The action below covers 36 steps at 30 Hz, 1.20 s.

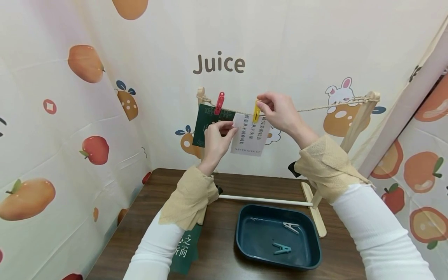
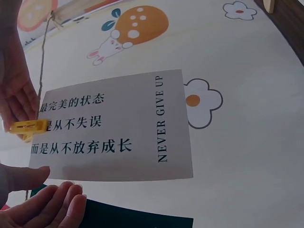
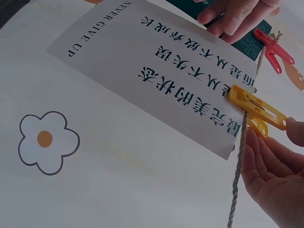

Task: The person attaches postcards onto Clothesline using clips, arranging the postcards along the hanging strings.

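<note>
A white card [image 1: 249, 140] with dark lettering hangs from a thin rope [image 1: 316, 108]. The yellow clothespin [image 1: 256, 111] sits over the card's top edge at the rope. My right hand [image 1: 280, 111] pinches the clothespin's handle end between thumb and fingers. Beside the card's left edge is my left hand [image 1: 217, 140], its thumb and fingertips apart with a gap between them, thumb tip right at the edge. To the left, a dark green card [image 1: 201, 126] hangs from the same rope under a red clothespin [image 1: 219, 103], partly behind the left hand.
A wooden stand [image 1: 353, 124] with a white bottom bar [image 1: 266, 200] carries the rope. On the brown table [image 1: 217, 249], a dark blue tray [image 1: 241, 249] holds a white clothespin [image 1: 291, 227] and a teal clothespin [image 1: 282, 248]. Green cards [image 1: 185, 252] lie under the left forearm.
</note>
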{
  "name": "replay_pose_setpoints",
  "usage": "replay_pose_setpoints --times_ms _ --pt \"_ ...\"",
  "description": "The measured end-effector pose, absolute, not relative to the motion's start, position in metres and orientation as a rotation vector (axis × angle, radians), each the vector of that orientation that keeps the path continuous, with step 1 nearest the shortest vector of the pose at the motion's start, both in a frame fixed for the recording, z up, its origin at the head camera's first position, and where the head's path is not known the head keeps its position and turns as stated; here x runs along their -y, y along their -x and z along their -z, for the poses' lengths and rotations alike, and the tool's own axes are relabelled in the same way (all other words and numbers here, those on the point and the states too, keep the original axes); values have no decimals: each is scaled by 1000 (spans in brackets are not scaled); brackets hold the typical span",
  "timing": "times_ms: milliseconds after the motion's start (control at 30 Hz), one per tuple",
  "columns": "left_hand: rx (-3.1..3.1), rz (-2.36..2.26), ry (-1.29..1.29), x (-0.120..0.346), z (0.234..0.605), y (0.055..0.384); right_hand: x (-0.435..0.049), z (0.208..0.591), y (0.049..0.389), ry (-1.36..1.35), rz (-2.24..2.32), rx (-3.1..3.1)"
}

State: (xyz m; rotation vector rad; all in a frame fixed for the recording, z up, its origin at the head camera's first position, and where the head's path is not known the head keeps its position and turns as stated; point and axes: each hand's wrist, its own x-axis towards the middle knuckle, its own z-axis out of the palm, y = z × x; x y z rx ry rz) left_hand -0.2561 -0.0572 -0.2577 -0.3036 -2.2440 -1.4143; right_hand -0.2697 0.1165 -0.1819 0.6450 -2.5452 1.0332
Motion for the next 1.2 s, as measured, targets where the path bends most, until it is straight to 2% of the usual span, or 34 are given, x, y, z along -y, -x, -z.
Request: replay_pose_setpoints --times_ms 567,900,1200 --pt "2306 1270 380 65 269 230 -131 197 253 -619 -1040 2294" --pt "2338 1133 413 65 278 203 -142 220 231 -606 -974 2100" --pt "2323 1110 442 62 302 185 -146 247 212 -644 -901 2099"
